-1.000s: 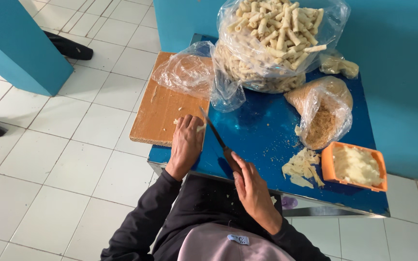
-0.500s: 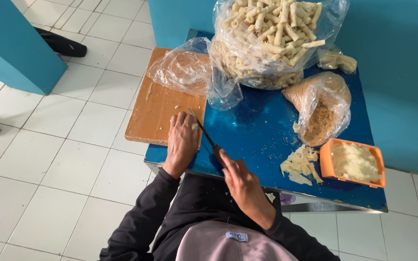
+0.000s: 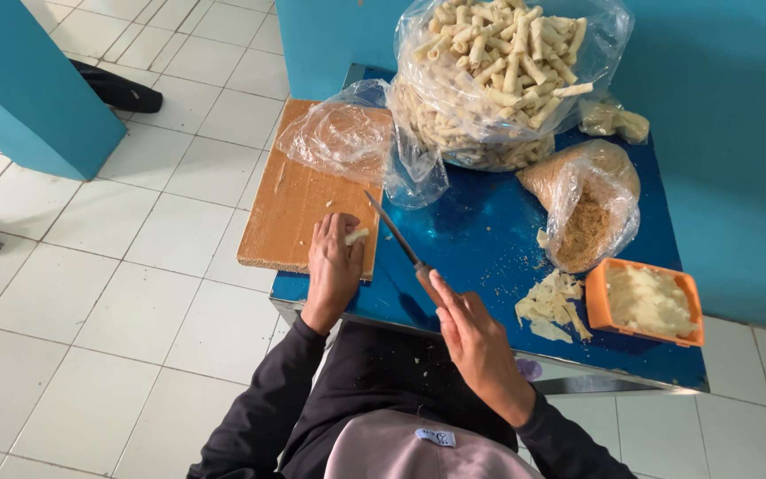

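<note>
- Against the picture of half a second ago, the left hand (image 3: 333,266) has slid a little right along the near edge of the flat brown wooden cutting board (image 3: 299,208), and the small pale stick of food (image 3: 356,236) now shows under its fingertips; the hand is curled over it and pins it to the board
- The right hand (image 3: 476,341) has drawn back toward the body and now holds the long thin-bladed knife (image 3: 394,232) loosely by the handle, fingers partly spread; the blade slants up and left, with its tip above the board just beside the pale stick
- My judgement: a cut on that stick is being lined up, not yet made
- Counted on the shiny blue metal surface (image 3: 480,239): one board, overhanging the left edge; one knife; one stick under the hand
- Three clear plastic bags: one large bag heaped with pale sticks (image 3: 498,75), too many to count; one nearly empty crumpled bag (image 3: 339,137) lying on the board; one bag of brown crumbs (image 3: 587,213)
- One orange rectangular plastic tray (image 3: 644,302) of pale cut strips, with one loose heap of pale trimmings (image 3: 551,306) just beside it
</note>
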A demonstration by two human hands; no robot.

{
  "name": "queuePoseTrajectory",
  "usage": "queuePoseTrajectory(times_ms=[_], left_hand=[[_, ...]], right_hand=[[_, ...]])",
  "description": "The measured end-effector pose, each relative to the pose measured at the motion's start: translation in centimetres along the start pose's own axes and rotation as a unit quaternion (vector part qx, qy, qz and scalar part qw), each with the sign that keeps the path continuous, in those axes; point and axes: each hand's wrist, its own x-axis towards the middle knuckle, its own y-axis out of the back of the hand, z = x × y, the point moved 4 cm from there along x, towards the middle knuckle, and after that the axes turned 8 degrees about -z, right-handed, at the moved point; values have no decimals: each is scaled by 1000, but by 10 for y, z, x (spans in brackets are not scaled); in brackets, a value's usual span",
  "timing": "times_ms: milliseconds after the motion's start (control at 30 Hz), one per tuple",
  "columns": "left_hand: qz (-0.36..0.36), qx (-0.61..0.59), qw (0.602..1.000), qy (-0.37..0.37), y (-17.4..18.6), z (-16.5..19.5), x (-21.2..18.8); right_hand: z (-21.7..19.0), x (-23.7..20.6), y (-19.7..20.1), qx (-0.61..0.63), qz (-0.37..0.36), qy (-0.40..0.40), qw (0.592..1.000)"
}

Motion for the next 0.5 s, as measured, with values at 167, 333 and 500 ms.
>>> queuePoseTrajectory(times_ms=[167,333,500], left_hand=[[-18,15,1000,4,-1,-1,2],[-19,20,1000,-2,-6,-6,5],[-21,40,999,-6,-12,-11,9]], right_hand=[[-4,9,-13,2,-11,8,1000],[-1,8,-23,17,-16,9,1000],[4,9,-29,29,-26,-1,999]])
